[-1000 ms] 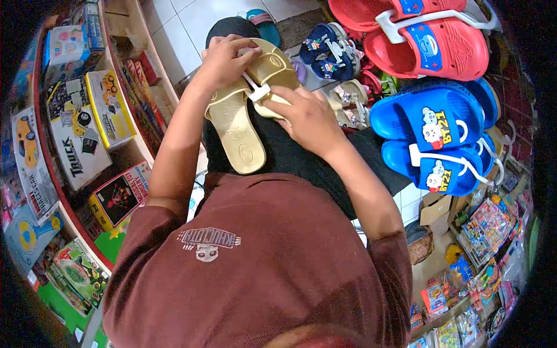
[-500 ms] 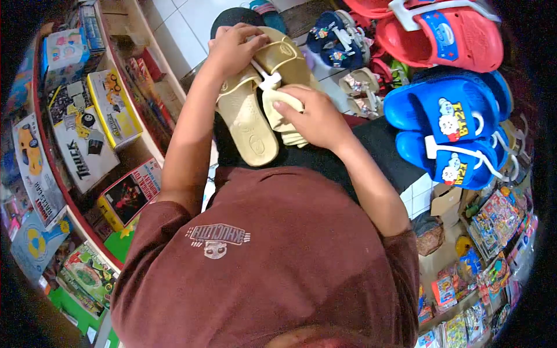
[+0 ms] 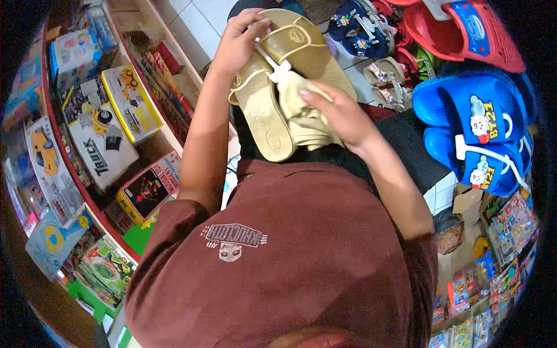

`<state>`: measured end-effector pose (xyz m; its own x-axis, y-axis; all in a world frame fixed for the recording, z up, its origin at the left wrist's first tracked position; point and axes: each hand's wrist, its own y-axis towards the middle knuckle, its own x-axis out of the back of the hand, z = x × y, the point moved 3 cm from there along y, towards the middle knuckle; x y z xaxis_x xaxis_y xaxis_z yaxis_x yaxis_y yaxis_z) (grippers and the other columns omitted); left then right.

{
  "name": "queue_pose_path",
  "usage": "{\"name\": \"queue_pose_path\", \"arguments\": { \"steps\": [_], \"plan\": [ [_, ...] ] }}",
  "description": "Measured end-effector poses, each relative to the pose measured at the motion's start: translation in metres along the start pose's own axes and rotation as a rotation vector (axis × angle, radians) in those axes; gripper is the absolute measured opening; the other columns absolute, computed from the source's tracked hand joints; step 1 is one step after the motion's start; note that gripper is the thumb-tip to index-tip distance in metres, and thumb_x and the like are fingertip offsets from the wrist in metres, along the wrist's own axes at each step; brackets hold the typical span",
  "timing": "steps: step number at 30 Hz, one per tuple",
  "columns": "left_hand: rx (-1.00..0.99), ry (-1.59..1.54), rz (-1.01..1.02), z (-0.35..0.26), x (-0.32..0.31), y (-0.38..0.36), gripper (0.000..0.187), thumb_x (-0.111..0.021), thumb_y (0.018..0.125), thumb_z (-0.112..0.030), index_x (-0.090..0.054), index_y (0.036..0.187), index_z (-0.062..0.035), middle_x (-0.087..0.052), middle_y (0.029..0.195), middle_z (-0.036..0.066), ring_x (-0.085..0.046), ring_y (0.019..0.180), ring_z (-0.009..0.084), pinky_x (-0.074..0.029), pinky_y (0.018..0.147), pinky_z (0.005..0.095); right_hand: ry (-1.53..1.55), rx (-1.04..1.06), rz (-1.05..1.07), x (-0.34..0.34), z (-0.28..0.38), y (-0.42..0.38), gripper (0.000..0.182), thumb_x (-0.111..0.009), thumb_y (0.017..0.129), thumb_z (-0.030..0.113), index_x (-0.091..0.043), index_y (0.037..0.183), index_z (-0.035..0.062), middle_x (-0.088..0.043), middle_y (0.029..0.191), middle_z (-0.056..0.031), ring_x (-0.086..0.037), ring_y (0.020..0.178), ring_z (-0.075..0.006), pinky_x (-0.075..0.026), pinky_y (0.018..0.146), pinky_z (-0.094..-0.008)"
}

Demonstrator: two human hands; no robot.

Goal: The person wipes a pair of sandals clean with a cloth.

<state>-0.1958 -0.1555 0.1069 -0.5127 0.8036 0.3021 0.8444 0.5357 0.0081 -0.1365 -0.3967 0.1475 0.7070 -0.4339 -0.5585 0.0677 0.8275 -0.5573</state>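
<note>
A pair of tan sandals (image 3: 268,119), joined by a white plastic hanger (image 3: 280,72), lies over my dark-clothed lap. My left hand (image 3: 241,43) grips the sandals at their upper left end, its fingers curled over the edge by the hanger. A crumpled pale yellow cloth (image 3: 301,110) rests against the sandals, covering part of the right one. Around this cloth my right hand (image 3: 339,113) is closed, thumb on top, its other fingers largely hidden.
Blue slippers (image 3: 458,110) and red clogs (image 3: 435,29) hang at the right. Small dark blue sandals (image 3: 360,43) are at the top. Shelves with a toy truck box (image 3: 96,136) stand at the left. Packaged toys (image 3: 513,223) fill the lower right.
The view has shifted, so most things appear farther right. My right hand and the cloth have moved slightly along the sandals, and the cloth looks more crumpled. My left hand keeps its hold.
</note>
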Motion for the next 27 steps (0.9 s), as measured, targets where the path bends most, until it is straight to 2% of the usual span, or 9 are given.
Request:
{"name": "queue_pose_path", "arguments": {
  "steps": [5, 7, 8, 11, 14, 18, 21, 23, 27],
  "plan": [
    [0.195, -0.337, -0.193, 0.016, 0.019, -0.010, 0.017, -0.051, 0.094, -0.009, -0.061, 0.084, 0.0010, -0.061, 0.124, 0.009, -0.058, 0.105, 0.0192, -0.045, 0.098, 0.0327, -0.558, 0.469, 0.082, -0.013, -0.015, 0.006, 0.050, -0.066, 0.094, 0.032, -0.059, 0.132, 0.0002, -0.065, 0.127, -0.0182, -0.063, 0.116, -0.0257, -0.047, 0.102, -0.0346],
    [0.190, -0.520, -0.258, 0.025, 0.023, -0.012, 0.018, -0.051, 0.092, -0.010, -0.059, 0.081, 0.0013, -0.061, 0.123, 0.012, -0.057, 0.107, 0.0204, -0.043, 0.100, 0.0335, -0.768, 0.490, 0.203, -0.008, -0.006, -0.007, 0.044, -0.066, 0.096, 0.025, -0.059, 0.130, -0.0009, -0.063, 0.130, -0.0147, -0.060, 0.117, -0.0183, -0.046, 0.102, -0.0327],
    [0.182, -0.513, -0.255, 0.027, 0.024, -0.012, 0.018, -0.051, 0.092, -0.011, -0.059, 0.083, 0.0014, -0.061, 0.123, 0.013, -0.058, 0.108, 0.0209, -0.044, 0.100, 0.0340, -0.794, 0.396, 0.263, -0.003, 0.000, -0.010, 0.044, -0.066, 0.095, 0.025, -0.061, 0.129, -0.0012, -0.062, 0.132, -0.0154, -0.061, 0.119, -0.0206, -0.046, 0.103, -0.0343],
    [0.199, -0.557, -0.308, 0.022, 0.023, -0.015, 0.018, -0.052, 0.092, -0.014, -0.059, 0.088, 0.0013, -0.061, 0.122, 0.014, -0.058, 0.110, 0.0224, -0.047, 0.099, 0.0358, -0.572, 0.355, 0.197, -0.001, -0.005, -0.011, 0.046, -0.066, 0.095, 0.026, -0.059, 0.132, -0.0011, -0.062, 0.133, -0.0157, -0.061, 0.119, -0.0234, -0.047, 0.103, -0.0353],
    [0.230, -0.686, -0.454, 0.033, 0.024, -0.016, 0.024, -0.051, 0.094, -0.021, -0.059, 0.100, 0.0009, -0.063, 0.116, 0.014, -0.062, 0.106, 0.0247, -0.053, 0.095, 0.0382, -0.586, 0.573, -0.010, -0.016, -0.018, 0.001, 0.043, -0.061, 0.098, 0.019, -0.056, 0.136, -0.0007, -0.057, 0.139, -0.0165, -0.056, 0.128, -0.0260, -0.042, 0.109, -0.0351],
    [0.287, -0.709, -0.416, -0.002, 0.008, -0.022, 0.020, -0.052, 0.097, -0.030, -0.054, 0.102, -0.0108, -0.060, 0.099, 0.005, -0.062, 0.096, 0.0204, -0.051, 0.089, 0.0354, -0.502, 0.698, -0.056, -0.031, -0.018, 0.018, 0.043, -0.058, 0.099, 0.016, -0.053, 0.140, 0.0035, -0.054, 0.142, -0.0175, -0.053, 0.132, -0.0290, -0.040, 0.110, -0.0369],
    [0.260, -0.658, -0.412, 0.019, 0.018, -0.019, 0.037, -0.052, 0.094, -0.025, -0.060, 0.116, 0.0038, -0.065, 0.109, 0.014, -0.066, 0.098, 0.0238, -0.055, 0.090, 0.0358, -0.666, 0.865, -0.058, -0.033, -0.016, 0.026, 0.045, -0.057, 0.097, 0.013, -0.052, 0.141, 0.0059, -0.052, 0.145, -0.0170, -0.050, 0.134, -0.0295, -0.040, 0.111, -0.0382],
    [0.235, -0.616, -0.344, 0.039, 0.028, -0.016, 0.031, -0.052, 0.093, -0.025, -0.061, 0.103, 0.0025, -0.061, 0.116, 0.012, -0.060, 0.104, 0.0213, -0.048, 0.095, 0.0335, -0.633, 0.723, 0.241, -0.028, 0.000, 0.016, 0.046, -0.062, 0.091, 0.008, -0.057, 0.136, 0.0043, -0.053, 0.145, -0.0152, -0.052, 0.133, -0.0293, -0.040, 0.112, -0.0379],
    [0.172, -0.497, -0.312, 0.050, 0.038, -0.013, 0.024, -0.053, 0.092, -0.024, -0.059, 0.087, -0.0013, -0.055, 0.123, 0.008, -0.051, 0.112, 0.0176, -0.041, 0.101, 0.0320, -0.513, 0.609, 0.481, -0.017, -0.001, 0.002, 0.045, -0.070, 0.085, 0.008, -0.061, 0.129, 0.0031, -0.058, 0.140, -0.0142, -0.055, 0.130, -0.0273, -0.042, 0.110, -0.0392]
  ]
}}
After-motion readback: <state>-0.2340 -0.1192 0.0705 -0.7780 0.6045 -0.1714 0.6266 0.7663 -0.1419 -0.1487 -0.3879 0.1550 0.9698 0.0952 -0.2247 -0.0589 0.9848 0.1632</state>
